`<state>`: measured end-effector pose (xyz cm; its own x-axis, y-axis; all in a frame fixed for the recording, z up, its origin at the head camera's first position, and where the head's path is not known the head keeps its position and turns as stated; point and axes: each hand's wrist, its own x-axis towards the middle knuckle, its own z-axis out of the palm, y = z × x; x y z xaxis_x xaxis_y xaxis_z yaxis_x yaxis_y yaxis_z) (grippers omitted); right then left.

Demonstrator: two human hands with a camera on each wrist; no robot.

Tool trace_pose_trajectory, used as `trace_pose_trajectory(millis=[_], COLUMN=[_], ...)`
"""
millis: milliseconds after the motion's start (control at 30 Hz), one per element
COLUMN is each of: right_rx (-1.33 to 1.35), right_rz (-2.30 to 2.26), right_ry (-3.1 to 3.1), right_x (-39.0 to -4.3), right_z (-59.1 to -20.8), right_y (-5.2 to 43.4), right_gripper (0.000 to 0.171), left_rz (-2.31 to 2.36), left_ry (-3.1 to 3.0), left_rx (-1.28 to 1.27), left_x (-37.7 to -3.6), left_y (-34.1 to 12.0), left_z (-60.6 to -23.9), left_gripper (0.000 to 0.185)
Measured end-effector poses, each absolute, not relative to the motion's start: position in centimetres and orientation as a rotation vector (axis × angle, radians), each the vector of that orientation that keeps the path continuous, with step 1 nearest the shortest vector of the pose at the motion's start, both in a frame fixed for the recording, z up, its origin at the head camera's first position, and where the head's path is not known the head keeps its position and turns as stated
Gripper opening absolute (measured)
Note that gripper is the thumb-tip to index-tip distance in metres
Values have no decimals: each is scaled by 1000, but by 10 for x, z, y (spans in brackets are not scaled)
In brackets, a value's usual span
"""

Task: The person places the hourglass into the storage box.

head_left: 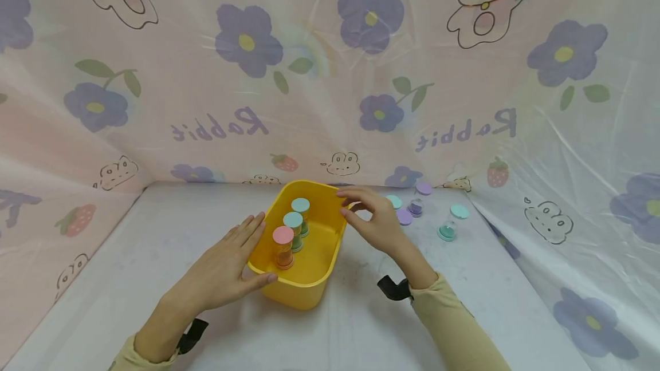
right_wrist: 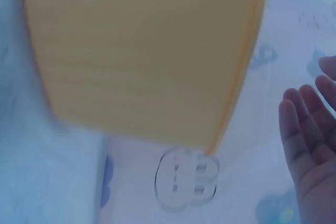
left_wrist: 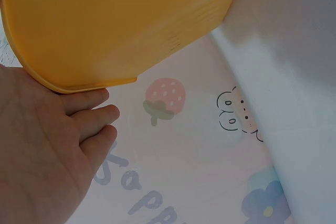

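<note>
A yellow plastic bin (head_left: 299, 296) stands in front of me, with three small sand timers in a row inside. The nearest is a pink sand timer (head_left: 283, 236); behind it come a mint-capped sand timer (head_left: 293, 221) and another mint-capped sand timer (head_left: 300, 205). My left hand (head_left: 219, 273) rests on the bin's left rim, fingers straight and thumb out along the near corner. In the left wrist view its fingers (left_wrist: 97, 119) lie beneath the rim. Over the right rim hovers my right hand (head_left: 380, 225), its fingers loosely bent and holding nothing.
Right of the bin stand a purple sand timer (head_left: 415, 206) and a teal sand timer (head_left: 447, 232). Nearer my right hand, a purple cap (head_left: 404, 217) and a mint cap (head_left: 394, 201) show, partly hidden. A printed curtain (head_left: 319, 96) encloses the white table (head_left: 170, 228).
</note>
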<state>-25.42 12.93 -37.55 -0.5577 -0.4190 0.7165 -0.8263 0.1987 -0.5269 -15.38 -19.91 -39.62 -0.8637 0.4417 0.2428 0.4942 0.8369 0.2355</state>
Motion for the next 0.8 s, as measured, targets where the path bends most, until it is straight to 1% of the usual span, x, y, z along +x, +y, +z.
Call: trace_pose_trajectory(millis=[100, 233, 433, 600, 800], right_rx=[1036, 865, 749, 646, 481], right_rz=[1346, 1377, 1350, 1363, 1355], right_ry=[-2077, -2113, -2089, -2111, -2215], right_x=[-254, -247, -232, -236, -254], right_z=[-378, -375, -368, -381, -414], right_y=[145, 164, 186, 207, 234], right_gripper=[36, 34, 29, 30, 36], left_rz=[-441, -445, -457, -455, -465], left_ry=[-2841, -2846, -2845, -2854, -2859], left_rx=[-725, -723, -725, -720, -712], left_x=[-154, -154, -154, -155, -155], left_y=[-199, -199, -199, -199, -199], left_z=[-396, -396, -397, -396, -396], left_gripper=[104, 104, 104, 105, 104])
